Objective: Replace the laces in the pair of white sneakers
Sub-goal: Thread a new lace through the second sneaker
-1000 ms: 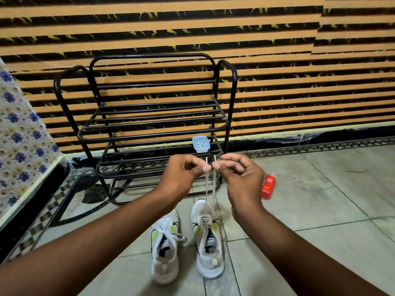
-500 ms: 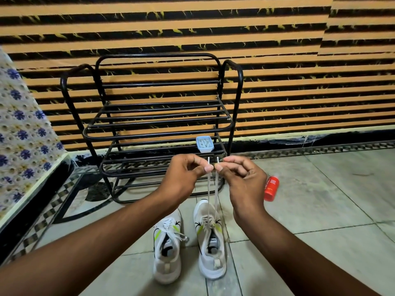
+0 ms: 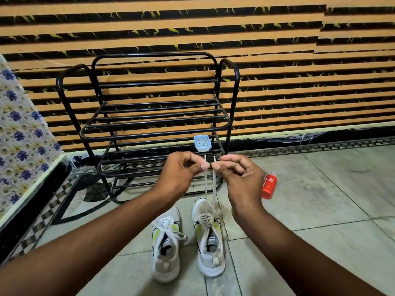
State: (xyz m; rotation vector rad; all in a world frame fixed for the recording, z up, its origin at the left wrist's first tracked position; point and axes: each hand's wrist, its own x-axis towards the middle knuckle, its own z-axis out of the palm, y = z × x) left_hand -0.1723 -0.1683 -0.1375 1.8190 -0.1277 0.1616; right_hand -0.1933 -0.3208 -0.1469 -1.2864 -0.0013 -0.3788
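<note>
- Above right sneaker [image 3: 210, 238]: left hand [image 3: 181, 174] and right hand [image 3: 239, 178] each pinch a lace end [image 3: 205, 184], pulled taut.
- Left sneaker [image 3: 165, 244] just beside; bare tile floor [image 3: 320, 210] rightward.
- Red bottle [image 3: 268, 185]: label unreadable.

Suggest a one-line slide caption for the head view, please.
Left hand and right hand pinch both lace ends above the right sneaker.
</note>
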